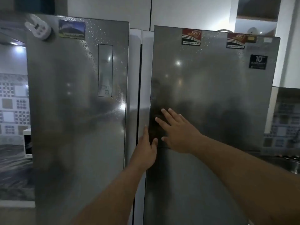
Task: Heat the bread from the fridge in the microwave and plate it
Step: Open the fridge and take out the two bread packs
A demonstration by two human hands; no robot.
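Two tall steel fridges stand side by side in front of me. The right fridge (211, 95) has its door closed, and so does the left fridge (78, 103). My right hand (177, 132) lies flat with spread fingers on the right fridge's door, near its left edge. My left hand (146, 148) reaches along that same left edge, fingers straight, at the gap between the two fridges. No bread is in view. A white microwave (27, 143) peeks out at the left, mostly hidden behind the left fridge.
Magnets and stickers sit on both doors. A counter (14, 176) with a dark patterned top lies at the left below a tiled wall. At the right a sink edge (292, 164) and tiled wall show. White cabinets hang above.
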